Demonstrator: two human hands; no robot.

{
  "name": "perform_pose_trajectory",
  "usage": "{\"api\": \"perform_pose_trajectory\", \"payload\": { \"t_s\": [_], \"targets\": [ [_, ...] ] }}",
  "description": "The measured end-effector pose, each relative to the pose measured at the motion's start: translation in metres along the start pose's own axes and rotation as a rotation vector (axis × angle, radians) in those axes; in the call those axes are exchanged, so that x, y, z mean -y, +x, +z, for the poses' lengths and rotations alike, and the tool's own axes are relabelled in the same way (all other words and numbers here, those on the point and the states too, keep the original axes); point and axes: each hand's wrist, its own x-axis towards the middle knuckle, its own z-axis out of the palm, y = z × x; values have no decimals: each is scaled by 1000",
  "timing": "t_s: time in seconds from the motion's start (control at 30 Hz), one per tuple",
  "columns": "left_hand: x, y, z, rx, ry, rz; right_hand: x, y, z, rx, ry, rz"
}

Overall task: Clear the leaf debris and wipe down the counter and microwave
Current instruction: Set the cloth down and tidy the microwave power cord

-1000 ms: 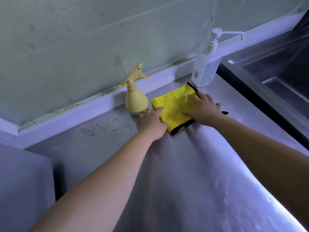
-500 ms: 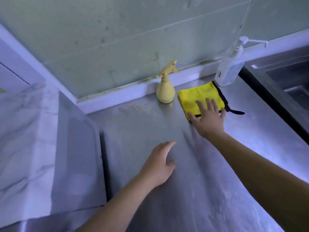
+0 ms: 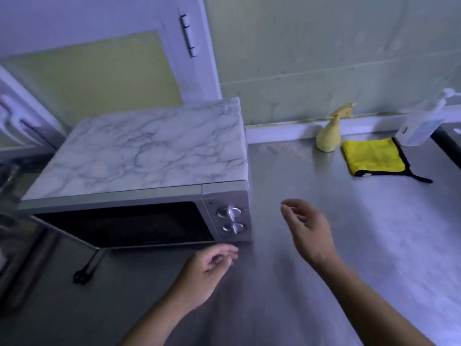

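Hovering empty w/ fingers loosely curled: L hand (image 3: 207, 268) just in front of microwave (image 3: 139, 156) on worktop's (image 3: 324, 258) left side, R hand (image 3: 309, 231) beside its knob panel, prob. readying to tackle it, yellow cloth (image 3: 373, 157) lying folded near back-right edge by spray bottle (image 3: 329, 136), handy for wiping.

The counter (image 3: 349, 245) before me is brushed metal with a dull sheen. The microwave (image 3: 149, 151) has a smooth, matt marble-patterned top and a satin silver front; its door (image 3: 129, 223) is dark and glossy, its knobs (image 3: 230, 212) shiny. The cloth (image 3: 371, 157) is fluffy yellow fabric. The spray bottle (image 3: 328, 138) is matt plastic, the pump bottle (image 3: 421, 126) clear plastic.
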Motion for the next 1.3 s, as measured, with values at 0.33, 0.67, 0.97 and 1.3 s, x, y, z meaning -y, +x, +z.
{"api": "perform_pose_trajectory", "payload": {
  "t_s": [0.33,0.67,0.97,1.3],
  "targets": [
    [65,-84,-215,-684,-279,10,127,-78,78,-57,-218,-267],
    [156,-94,-313,-755,-241,-237,164,-97,146,-124,-366,-202],
    [180,-39,-338,-433,187,-417,164,-116,147,-157,-469,-207],
    [238,-19,-329,-200,551,-414,150,-117,161,-165,-546,-180]
  ]
}}
